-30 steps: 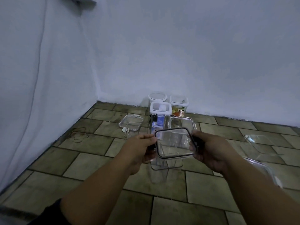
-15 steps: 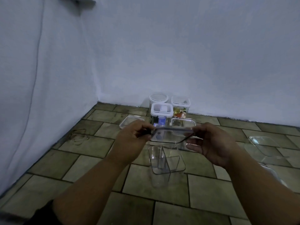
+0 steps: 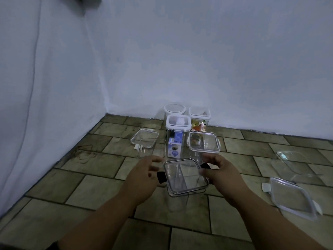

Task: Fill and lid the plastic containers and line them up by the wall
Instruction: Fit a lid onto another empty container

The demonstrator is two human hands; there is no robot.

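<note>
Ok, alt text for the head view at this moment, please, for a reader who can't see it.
Two bare hands, left hand and right hand, set a clear black-clipped lid on a clear container on a tiled floor. Three lidded containers stand by the white wall; loose lids and open tubs lie around.

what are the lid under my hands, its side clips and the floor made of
Lid: clear glossy plastic, likely; the container's divider shows through it.
Side clips: opaque black, probably plastic.
Floor: matte greenish-brown tiles, stone or ceramic, with dark grout lines.
</note>
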